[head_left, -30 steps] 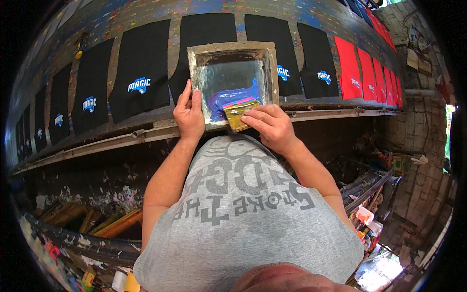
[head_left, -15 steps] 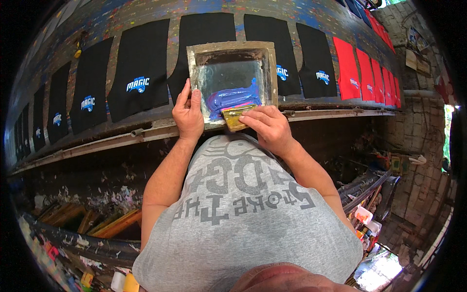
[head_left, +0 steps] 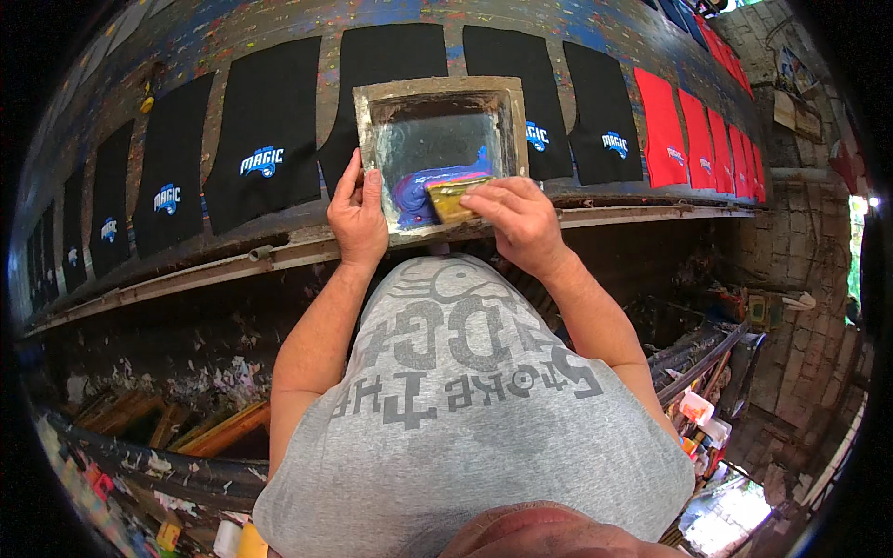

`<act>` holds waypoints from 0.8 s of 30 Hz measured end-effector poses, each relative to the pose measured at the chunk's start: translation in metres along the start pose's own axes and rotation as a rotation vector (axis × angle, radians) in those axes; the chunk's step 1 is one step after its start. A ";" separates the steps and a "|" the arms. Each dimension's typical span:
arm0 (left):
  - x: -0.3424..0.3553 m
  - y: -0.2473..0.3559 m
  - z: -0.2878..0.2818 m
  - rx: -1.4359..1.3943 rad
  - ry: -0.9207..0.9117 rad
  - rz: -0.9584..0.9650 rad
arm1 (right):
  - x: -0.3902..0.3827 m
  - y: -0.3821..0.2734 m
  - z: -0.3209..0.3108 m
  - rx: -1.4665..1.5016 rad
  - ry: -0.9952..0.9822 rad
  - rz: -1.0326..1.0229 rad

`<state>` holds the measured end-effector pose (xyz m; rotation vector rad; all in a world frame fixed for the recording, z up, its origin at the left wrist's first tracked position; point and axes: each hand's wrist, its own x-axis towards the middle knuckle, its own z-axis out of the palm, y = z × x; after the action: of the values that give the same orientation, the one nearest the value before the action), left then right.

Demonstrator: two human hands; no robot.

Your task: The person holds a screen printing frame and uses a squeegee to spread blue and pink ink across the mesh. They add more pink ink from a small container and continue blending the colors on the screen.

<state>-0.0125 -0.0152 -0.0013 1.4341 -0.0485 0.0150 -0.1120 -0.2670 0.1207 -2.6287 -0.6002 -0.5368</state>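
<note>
A wooden-edged printing screen (head_left: pixel 437 86) lies over a black fabric piece (head_left: pixel 393 54) at the table's near edge. My left hand (head_left: pixel 361 221) grips the screen's left side, thumb on top of the rim. In my right hand (head_left: pixel 521 219), fingers and thumb are closed on a yellowish squeegee (head_left: pixel 450 204), held at a slant inside the screen's near right part. Thick blue-purple ink (head_left: pixel 416 192) with pink streaks is smeared on the mesh around the squeegee's blade, which is partly hidden.
Printed black fabric pieces (head_left: pixel 265 102) lie in a row on the paint-spotted table (head_left: pixel 307 30), with red ones (head_left: pixel 659 121) farther right. A metal rail (head_left: pixel 195 284) runs along the near edge. Boards and litter (head_left: pixel 223 430) lie below left; a cluttered shelf (head_left: pixel 702 372) stands at the right.
My right hand has moved the squeegee slightly up and away from me into the ink, turning it a little. The ink is more spread and swirled. My left hand keeps its grip.
</note>
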 end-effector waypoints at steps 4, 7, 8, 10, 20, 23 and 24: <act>0.000 -0.002 0.001 -0.045 0.015 0.019 | 0.002 -0.015 0.003 0.041 0.098 -0.014; 0.000 -0.002 0.001 -0.048 0.016 -0.011 | 0.004 -0.029 0.007 0.093 0.046 0.006; 0.001 -0.002 0.001 -0.042 0.012 -0.007 | 0.006 -0.033 0.011 0.144 0.017 0.003; 0.001 -0.003 0.001 -0.046 0.006 0.007 | 0.010 -0.037 0.018 0.126 0.004 -0.013; 0.000 -0.001 0.002 -0.024 0.015 0.047 | -0.010 -0.014 -0.003 0.033 0.105 0.026; 0.000 0.002 0.002 -0.022 0.015 0.023 | -0.012 -0.013 0.004 0.013 0.025 -0.007; 0.000 0.002 0.002 -0.021 0.006 0.040 | -0.014 -0.014 0.005 0.011 0.059 -0.011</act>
<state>-0.0128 -0.0171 0.0013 1.4123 -0.0724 0.0512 -0.1290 -0.2575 0.1142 -2.5906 -0.5979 -0.6110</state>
